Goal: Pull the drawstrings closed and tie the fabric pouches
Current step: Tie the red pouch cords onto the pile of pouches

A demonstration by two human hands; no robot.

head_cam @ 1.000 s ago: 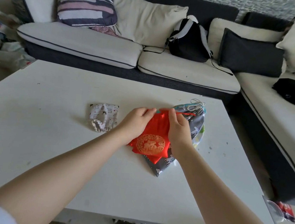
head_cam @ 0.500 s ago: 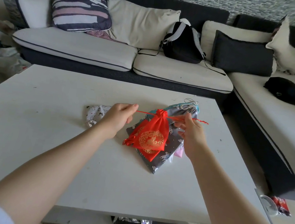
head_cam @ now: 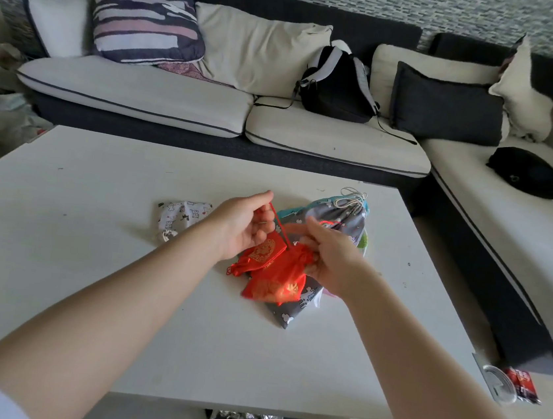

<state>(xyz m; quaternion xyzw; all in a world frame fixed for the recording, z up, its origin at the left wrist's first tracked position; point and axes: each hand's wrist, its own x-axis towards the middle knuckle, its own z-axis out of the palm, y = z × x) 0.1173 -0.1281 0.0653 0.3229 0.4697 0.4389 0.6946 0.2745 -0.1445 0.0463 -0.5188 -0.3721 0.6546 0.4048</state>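
Gripping now: the left hand [head_cam: 242,226] pinches a thin red drawstring cord [head_cam: 278,225] between thumb and fingertips, the cord running taut down to the neck of a shiny red fabric pouch with gold print [head_cam: 277,280].
Right grip: the right hand [head_cam: 328,253] has its fingers curled round the gathered neck of that pouch; a red loop of cord shows just above its fingers, though whether it also holds that loop I cannot tell.
Second red pouch: a smaller red pouch with a gold round emblem [head_cam: 261,254] lies touching the first, partly under the left hand.
Pile beneath: both red pouches rest on a grey printed drawstring bag [head_cam: 346,222] with white cords bunched at its top, lying on the white table [head_cam: 90,257].
Aside: a small white patterned pouch [head_cam: 181,215] lies on the table left of the left hand, apart from the pile.
Step in hand: the mouth looks cinched; tying appears to be starting.
Next move: likely crossing the two cord ends and drawing a knot snug against the neck, keeping tension so the gather does not slip open.
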